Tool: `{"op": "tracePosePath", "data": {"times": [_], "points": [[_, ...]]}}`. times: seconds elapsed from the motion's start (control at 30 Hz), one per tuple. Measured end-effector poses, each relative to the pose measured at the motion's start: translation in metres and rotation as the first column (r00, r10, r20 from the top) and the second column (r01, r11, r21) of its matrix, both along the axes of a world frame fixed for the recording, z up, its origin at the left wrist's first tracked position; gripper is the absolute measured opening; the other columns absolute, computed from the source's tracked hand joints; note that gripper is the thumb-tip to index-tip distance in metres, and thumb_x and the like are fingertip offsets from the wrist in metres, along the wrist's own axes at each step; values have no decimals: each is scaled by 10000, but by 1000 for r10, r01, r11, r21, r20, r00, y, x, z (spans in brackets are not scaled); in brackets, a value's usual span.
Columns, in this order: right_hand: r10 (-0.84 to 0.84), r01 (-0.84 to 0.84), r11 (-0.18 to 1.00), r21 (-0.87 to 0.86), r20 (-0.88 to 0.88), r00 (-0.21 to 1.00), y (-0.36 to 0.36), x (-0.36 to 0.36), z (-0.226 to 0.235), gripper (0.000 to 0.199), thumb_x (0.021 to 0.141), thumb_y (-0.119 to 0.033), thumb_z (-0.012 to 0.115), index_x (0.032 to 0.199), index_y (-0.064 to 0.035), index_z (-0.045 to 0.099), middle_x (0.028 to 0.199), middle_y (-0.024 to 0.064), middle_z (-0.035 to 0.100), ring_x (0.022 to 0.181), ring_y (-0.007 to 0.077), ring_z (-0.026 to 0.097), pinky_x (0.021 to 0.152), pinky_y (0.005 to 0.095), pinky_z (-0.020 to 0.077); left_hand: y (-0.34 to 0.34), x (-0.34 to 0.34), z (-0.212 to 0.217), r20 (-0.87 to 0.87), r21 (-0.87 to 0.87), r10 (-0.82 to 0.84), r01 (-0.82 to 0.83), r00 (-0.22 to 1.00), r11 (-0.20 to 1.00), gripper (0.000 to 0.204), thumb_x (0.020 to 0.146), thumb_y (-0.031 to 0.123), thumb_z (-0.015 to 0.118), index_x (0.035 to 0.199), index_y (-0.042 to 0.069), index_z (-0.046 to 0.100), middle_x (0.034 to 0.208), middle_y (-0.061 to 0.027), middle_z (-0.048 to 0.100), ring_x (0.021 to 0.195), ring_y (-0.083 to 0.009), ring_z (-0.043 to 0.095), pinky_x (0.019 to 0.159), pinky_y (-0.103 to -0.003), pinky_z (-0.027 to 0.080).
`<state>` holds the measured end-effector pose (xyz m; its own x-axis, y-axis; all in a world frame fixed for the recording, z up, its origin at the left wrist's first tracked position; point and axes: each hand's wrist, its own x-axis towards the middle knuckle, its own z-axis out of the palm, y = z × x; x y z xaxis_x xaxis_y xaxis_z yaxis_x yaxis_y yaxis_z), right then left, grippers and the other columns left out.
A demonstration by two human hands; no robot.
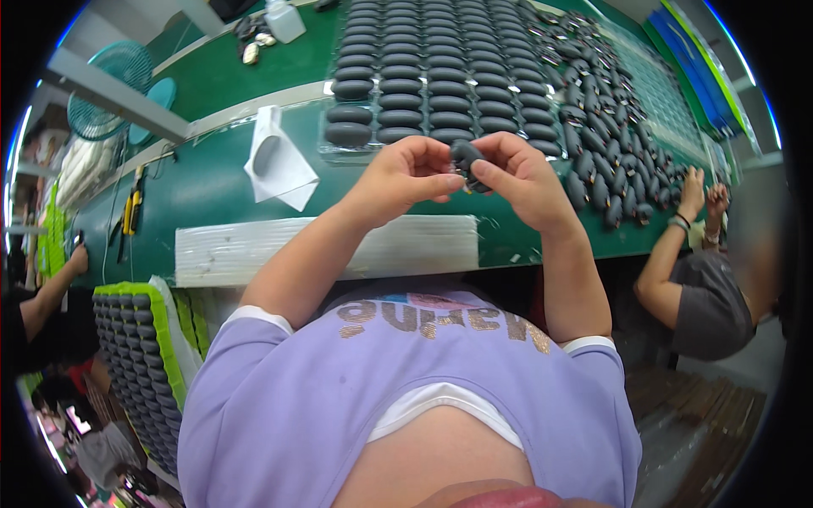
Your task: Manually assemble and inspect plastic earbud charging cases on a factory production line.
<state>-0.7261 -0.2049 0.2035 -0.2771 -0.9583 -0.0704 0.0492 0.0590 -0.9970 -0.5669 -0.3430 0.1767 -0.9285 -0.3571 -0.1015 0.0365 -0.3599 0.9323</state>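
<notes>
Between my two hands is a small dark grey oval casing (464, 156), held up above the table edge. The fingers and thumb of my left hand (408, 179) pinch its left side, near a small pale or metallic bit at its lower end. My right hand (527, 179) grips the other side, thumb across the front. Part of the casing is hidden behind my fingers. Just beyond my hands lies a clear plastic tray (334, 151) with rows of similar dark grey oval pieces (400, 102). Right of the tray spreads a loose pile of such casings (600, 140).
A long white padded strip (330, 247) lies along the green table's (212, 182) near edge. Left are a white sheet (284, 173) and a yellow-black tool (129, 212). A co-worker's hand (692, 196) reaches the pile. Another tray of ovals (135, 356) stands lower left.
</notes>
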Motion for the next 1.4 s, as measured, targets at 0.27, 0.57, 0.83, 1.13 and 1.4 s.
{"op": "tracePosePath", "data": {"times": [0.27,0.57,0.83,1.13,1.4], "points": [[-40,12,988,-157,-176,984,-74,19,-14,199,943,-133,587,1093,-6,613,927,31,645,807,78,594,684,225,494,-44,23,-14,-105,59,152,-147,983,987,242,792,4,728,977,4,573,915,-92,668,839,-171,668,767,-297,560],[-63,79,957,-280,66,996,-72,24,-40,221,953,-165,594,1095,3,617,899,19,644,795,74,589,667,207,476,-44,26,-36,-141,168,157,-133,977,977,329,772,-83,708,1041,55,580,1032,-76,641,943,-194,651,837,-339,563],[-25,44,937,-346,60,998,-67,20,-42,242,949,-184,605,1099,5,616,958,33,645,844,78,594,691,206,476,-40,27,-41,-116,134,135,-120,984,984,375,763,-103,704,1078,57,579,1067,-69,629,996,-185,636,879,-337,562],[-49,74,946,-316,88,995,-67,21,-45,244,950,-200,605,1084,4,621,933,30,652,821,72,592,683,207,472,-35,25,-37,-102,174,156,-137,983,975,384,759,-106,702,1087,46,574,1062,-79,630,982,-193,645,873,-342,565],[-64,91,956,-277,105,992,-68,18,-46,241,953,-194,597,1085,5,631,936,41,646,802,75,587,664,204,464,-36,26,-35,-105,211,165,-140,981,967,292,760,-49,740,988,26,573,967,-82,661,898,-153,663,822,-287,558]]}}
